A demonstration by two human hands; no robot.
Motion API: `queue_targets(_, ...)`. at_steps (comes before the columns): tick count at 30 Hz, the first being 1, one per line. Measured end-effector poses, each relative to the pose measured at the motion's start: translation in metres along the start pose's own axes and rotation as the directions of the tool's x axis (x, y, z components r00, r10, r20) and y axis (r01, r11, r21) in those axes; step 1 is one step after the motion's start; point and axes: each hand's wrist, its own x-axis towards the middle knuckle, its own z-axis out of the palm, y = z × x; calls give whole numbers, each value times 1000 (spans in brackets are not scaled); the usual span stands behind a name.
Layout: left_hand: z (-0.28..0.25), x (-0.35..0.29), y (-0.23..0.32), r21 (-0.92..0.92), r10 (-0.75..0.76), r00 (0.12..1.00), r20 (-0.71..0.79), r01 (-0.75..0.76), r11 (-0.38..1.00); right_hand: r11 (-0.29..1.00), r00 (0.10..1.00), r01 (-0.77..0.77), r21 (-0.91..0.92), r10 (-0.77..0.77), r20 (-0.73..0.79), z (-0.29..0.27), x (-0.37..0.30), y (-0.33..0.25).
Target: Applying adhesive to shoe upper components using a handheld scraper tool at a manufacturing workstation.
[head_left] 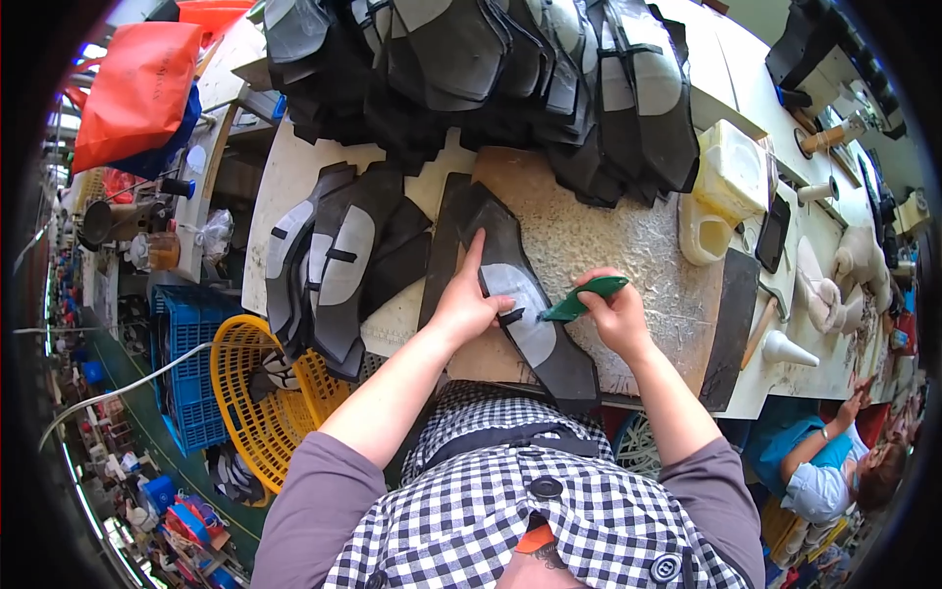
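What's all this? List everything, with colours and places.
Shaped piece: one, black and grey, centre
Tool: one, green, over shaped piece
Stacked pieces: many, same colours, top
Smaller pile: several, same colours, left
Board: one, brown, centre
Table: one, whitish, beneath
Container: at least one, yellowish, right
Hammer: one, wooden handle, right
Cone: one, white, right
Crates: count unclear, blue, left
Basket: at least one, yellow, left
Bag: one, red, upper left
Co-worker: one, blue clothing, right
Clutter: uncountable, mixed, edges
Left hand: one, on shaped piece
Right hand: one, holding tool
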Motion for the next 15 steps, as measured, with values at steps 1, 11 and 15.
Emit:
queue_targets(1, 1, -1, -2, -11, 12, 1000, -6, -12, 1000, 997, 997, -63, 45, 65, -30, 0, -6, -2)
queue_targets(11, 7, 4, -8, 18, 15, 999, -44, -15, 1000, 586, 775, 616, -527, -569, 274, 12, -17, 2)
queue_targets(15, 14, 0, -4, 53, 46, 995, -94, -41, 998, 736, 847, 509, -446, -521, 108, -34, -86, 2)
